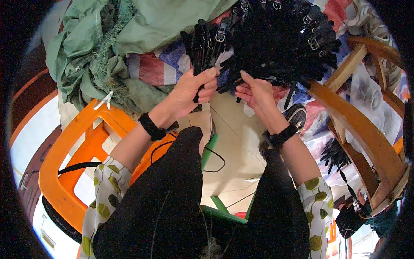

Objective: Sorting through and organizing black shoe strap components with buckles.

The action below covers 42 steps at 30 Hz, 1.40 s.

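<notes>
My left hand (196, 88) is closed around a small bunch of black straps with silver buckles (207, 45), whose buckle ends stand up past the fingers. To the right of it, my right hand (257, 93) has its thumb and fingers apart, and I see nothing held in it. Its fingertips are close to the lower edge of a large heap of black buckled straps (276, 47). The strap ends stick out of the heap in all directions, and several buckles show along its top and right side.
Beneath the heap lies a red, white and blue striped sheet (151, 69). Green cloth (151, 21) is bunched at the upper left. An orange plastic stool (56, 159) stands left, a wooden chair frame (345, 108) right. More black strips (335, 155) hang beside the wood.
</notes>
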Available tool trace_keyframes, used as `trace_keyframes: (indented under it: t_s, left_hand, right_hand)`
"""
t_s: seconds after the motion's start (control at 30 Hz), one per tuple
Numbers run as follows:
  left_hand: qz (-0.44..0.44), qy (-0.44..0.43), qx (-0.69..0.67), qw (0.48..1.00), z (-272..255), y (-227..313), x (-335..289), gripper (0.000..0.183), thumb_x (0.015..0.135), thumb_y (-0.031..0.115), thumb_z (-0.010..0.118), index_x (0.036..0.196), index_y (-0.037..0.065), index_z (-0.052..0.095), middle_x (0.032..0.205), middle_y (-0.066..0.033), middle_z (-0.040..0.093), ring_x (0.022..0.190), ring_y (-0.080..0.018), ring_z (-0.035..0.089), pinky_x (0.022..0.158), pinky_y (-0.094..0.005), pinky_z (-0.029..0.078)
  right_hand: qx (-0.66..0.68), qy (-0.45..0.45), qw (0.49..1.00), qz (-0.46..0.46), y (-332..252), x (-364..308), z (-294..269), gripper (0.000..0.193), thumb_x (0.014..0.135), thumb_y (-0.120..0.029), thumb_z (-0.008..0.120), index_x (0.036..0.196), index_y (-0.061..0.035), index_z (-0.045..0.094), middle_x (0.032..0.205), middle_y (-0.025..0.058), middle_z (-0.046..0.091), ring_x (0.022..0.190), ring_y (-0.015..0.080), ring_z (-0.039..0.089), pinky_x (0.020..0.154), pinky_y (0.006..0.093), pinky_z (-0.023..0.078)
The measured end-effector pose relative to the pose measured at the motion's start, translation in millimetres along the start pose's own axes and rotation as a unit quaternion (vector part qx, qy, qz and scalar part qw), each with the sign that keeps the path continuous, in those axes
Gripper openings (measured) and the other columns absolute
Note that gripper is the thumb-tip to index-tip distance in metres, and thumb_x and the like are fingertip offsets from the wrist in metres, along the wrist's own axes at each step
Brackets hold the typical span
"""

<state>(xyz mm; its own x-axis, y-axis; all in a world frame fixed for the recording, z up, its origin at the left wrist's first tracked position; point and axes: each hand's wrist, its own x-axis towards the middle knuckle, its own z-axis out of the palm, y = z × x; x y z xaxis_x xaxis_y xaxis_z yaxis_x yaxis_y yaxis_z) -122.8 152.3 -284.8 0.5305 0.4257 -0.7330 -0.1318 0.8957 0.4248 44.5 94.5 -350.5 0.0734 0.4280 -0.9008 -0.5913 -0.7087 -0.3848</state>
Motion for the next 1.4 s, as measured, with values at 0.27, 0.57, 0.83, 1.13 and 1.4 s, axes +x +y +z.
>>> trace_keyframes:
  t_s: [0.27,0.57,0.83,1.13,1.4]
  left_hand:
    - [0.024,0.000,0.065,0.998,-5,1,4,0.013,0.084,0.022,0.048,0.084,0.009,0.051,0.063,0.0040,0.047,0.050,-0.0046,0.042,0.044,-0.0173,0.034]
    - [0.018,0.007,0.205,0.979,6,-20,-3,0.022,0.083,0.016,0.047,0.101,0.003,0.049,0.081,-0.0030,0.057,0.068,-0.0115,0.054,0.057,-0.0238,0.045]
    - [0.022,-0.021,0.294,0.955,22,-28,6,0.019,0.083,0.015,0.046,0.099,0.005,0.047,0.074,-0.0014,0.053,0.051,-0.0062,0.045,0.041,-0.0193,0.038]
    - [-0.018,0.041,0.296,0.954,13,-13,-6,0.018,0.080,0.019,0.052,0.092,0.005,0.053,0.060,0.0052,0.042,0.048,-0.0031,0.035,0.041,-0.0189,0.029]
    - [-0.020,0.009,0.151,0.988,5,-15,-4,0.022,0.081,0.022,0.053,0.093,0.004,0.051,0.059,0.0051,0.042,0.045,-0.0025,0.034,0.039,-0.0164,0.028]
  right_hand:
    - [-0.036,-0.011,0.999,-0.016,-5,-1,0,0.024,0.073,-0.019,0.063,0.076,0.0020,0.053,0.069,0.0098,0.057,0.053,0.0164,0.057,0.046,0.0264,0.051]
    - [-0.292,-0.116,0.928,-0.201,-19,-44,14,0.020,0.074,-0.019,0.058,0.072,0.0011,0.058,0.057,0.0071,0.058,0.048,0.0141,0.058,0.045,0.0267,0.045]
    - [-0.306,-0.058,0.925,-0.218,-11,-37,-4,0.021,0.073,-0.021,0.059,0.070,-0.0003,0.057,0.057,0.0089,0.059,0.048,0.0167,0.058,0.046,0.0284,0.045]
    - [-0.553,0.231,0.753,-0.272,-43,-43,-101,0.036,0.076,-0.034,0.056,0.089,-0.0007,0.055,0.065,0.0135,0.058,0.058,0.0198,0.057,0.057,0.0310,0.044]
    - [-0.321,0.150,0.903,-0.244,-30,-50,-107,0.017,0.079,-0.017,0.056,0.085,-0.0013,0.051,0.062,0.0066,0.053,0.042,0.0112,0.049,0.039,0.0227,0.042]
